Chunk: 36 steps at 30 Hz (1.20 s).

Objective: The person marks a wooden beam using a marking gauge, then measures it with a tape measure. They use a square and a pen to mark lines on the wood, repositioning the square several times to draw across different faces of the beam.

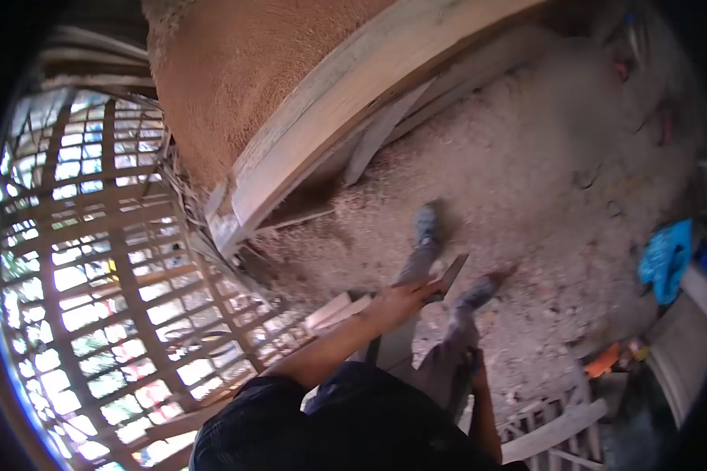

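One of my hands, the left (404,304), reaches out over my leg with its fingers wrapped round a dark, flat tool (453,275) that points up and to the right. Lower down, beside my other leg, is my right hand (476,363); it is small and dim in view, and what it holds, if anything, is unclear. Both of my shoes (426,223) stand on the dusty ground.
A large wooden frame (346,102) with a brown fibrous surface (243,71) lies ahead. On the left is a wooden lattice (118,235). A blue bag (665,261), an orange item (602,359) and curved boards (558,430) lie to the right.
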### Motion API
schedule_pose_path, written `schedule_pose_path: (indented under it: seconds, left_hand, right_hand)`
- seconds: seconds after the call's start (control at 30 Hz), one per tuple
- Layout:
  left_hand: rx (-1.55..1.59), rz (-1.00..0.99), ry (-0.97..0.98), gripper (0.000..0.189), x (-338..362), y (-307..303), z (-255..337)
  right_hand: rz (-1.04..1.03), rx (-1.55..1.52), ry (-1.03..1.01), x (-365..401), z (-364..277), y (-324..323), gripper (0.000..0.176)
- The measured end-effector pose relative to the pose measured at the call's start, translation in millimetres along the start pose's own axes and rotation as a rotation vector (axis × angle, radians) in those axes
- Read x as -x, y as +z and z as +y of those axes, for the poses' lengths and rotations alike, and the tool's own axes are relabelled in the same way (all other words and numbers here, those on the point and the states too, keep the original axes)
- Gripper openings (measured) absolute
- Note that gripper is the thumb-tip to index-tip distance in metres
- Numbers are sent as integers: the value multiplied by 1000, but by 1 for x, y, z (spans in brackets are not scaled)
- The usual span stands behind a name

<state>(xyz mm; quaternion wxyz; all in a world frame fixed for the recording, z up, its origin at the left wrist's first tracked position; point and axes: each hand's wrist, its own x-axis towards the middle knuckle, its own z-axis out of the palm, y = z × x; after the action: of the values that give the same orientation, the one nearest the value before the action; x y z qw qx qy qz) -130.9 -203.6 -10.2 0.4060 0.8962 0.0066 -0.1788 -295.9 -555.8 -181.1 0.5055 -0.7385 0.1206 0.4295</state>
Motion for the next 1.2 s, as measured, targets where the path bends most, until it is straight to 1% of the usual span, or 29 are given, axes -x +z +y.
schedule_pose_path:
  seconds: [0.07,0.1,0.13,0.2,0.23,0.3,0.33,0.4,0.43,0.47,0.53,0.57,0.6,0.67,0.7,0.73,0.77,0.8,0.83,0.87,0.9,0.93,0.97,1.0,1.07,1.1,1.13,1.2]
  left_hand:
    - [107,-60,-14,59,16,19,35]
    - [58,-54,-24,57,23,27,56]
    - [68,-14,1,57,29,30,70]
    - [121,-50,-7,54,50,41,96]
    - [138,-69,-25,52,57,38,108]
    - [157,-6,-72,53,69,39,123]
    - [161,16,-111,56,77,39,128]
    - [166,66,-135,58,90,28,138]
    - [166,124,-109,57,93,31,140]
    - [164,177,-79,56,94,31,141]
    - [211,165,-111,55,93,21,153]
    - [242,142,-134,55,90,14,157]
    - [248,148,-135,55,86,15,153]
    - [375,153,-32,54,70,20,140]
    - [388,157,-22,54,63,16,141]
    - [414,83,17,54,56,8,141]
    - [438,6,56,55,49,-1,143]
    - [445,5,67,55,41,-11,146]
    - [353,-31,136,56,34,-21,153]
    - [262,-65,202,58,27,-29,160]
    - [272,-65,205,58,19,-36,164]
    - [243,-101,259,61,9,-43,169]
    - [214,-139,313,64,1,-50,174]
    - [222,-145,316,64,-8,-58,180]
    - [214,-199,379,71,-22,-74,190]
    - [222,-200,378,71,-30,-77,190]
    - [228,-176,392,72,-39,-79,190]
    - [243,-147,406,73,-57,-80,191]
  right_hand:
    - [-70,-86,20,20,-5,-35,45]
    - [-55,-114,72,25,-4,-48,41]
    - [-34,-76,-42,31,-4,-59,40]
    - [-82,-232,98,43,2,-92,35]
    - [-91,-200,82,49,-2,-109,35]
    - [16,-47,29,49,-15,-140,24]
    - [110,106,-42,53,-32,-152,22]
    - [197,81,-160,51,-49,-171,24]
    - [216,-9,-183,56,-69,-173,24]
    - [238,-102,-203,64,-103,-170,24]
    - [244,-165,-147,76,-156,-166,26]
    - [108,-144,-135,71,-172,-173,45]
    - [106,-135,-136,71,-181,-172,45]
    - [90,-170,-187,89,-249,-154,52]
    - [38,-116,-227,88,-266,-153,63]
    - [49,-104,-228,87,-281,-151,63]
    - [-28,-194,-245,85,-297,-148,65]
    - [-105,-286,-263,82,-312,-146,67]
    - [-127,-349,-217,81,-326,-145,69]
    - [-121,-340,-212,83,-339,-145,69]
    - [-97,-370,-205,85,-353,-144,68]
    - [-73,-402,-198,86,-364,-143,67]
    - [-25,-408,-196,85,-370,-145,60]
    - [-17,-406,-189,86,-375,-145,60]
    - [173,-311,-345,90,-386,-142,53]
    - [182,-395,-400,93,-392,-142,47]
    - [183,-389,-396,90,-400,-141,47]
    - [252,-314,-555,84,-416,-144,42]
